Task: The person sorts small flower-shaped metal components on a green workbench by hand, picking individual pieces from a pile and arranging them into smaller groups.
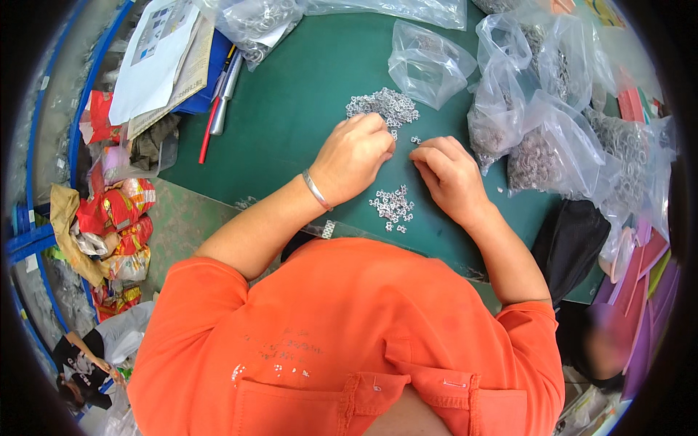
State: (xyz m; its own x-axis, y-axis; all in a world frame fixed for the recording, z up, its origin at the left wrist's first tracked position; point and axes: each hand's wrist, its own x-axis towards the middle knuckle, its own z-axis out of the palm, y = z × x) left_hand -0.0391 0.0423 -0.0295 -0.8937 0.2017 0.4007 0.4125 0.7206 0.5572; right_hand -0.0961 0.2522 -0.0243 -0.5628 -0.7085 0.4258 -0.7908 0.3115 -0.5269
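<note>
On the green table top (pixel 305 82) lies a heap of small silvery metal pieces (pixel 390 106), with my left hand (pixel 357 152) at its lower edge, a metal bangle on the wrist. The left fingertips are bent and partly hidden, so what they hold cannot be told. Across a narrow gap, my right hand (pixel 450 177) has thumb and fingers drawn together beside one loose metal piece (pixel 415 140); whether it pinches anything is too small to tell. A smaller pile of the same pieces (pixel 392 206) lies between my forearms, close to the table's front edge.
An open clear plastic bag (pixel 431 65) lies beyond the heap. Filled plastic bags (pixel 540 158) crowd the right side, near a black cloth item (pixel 572 245). At left are papers (pixel 155 65), a red pen (pixel 209 131) and a silvery-handled tool (pixel 224 103). Other people are partly visible at both lower sides.
</note>
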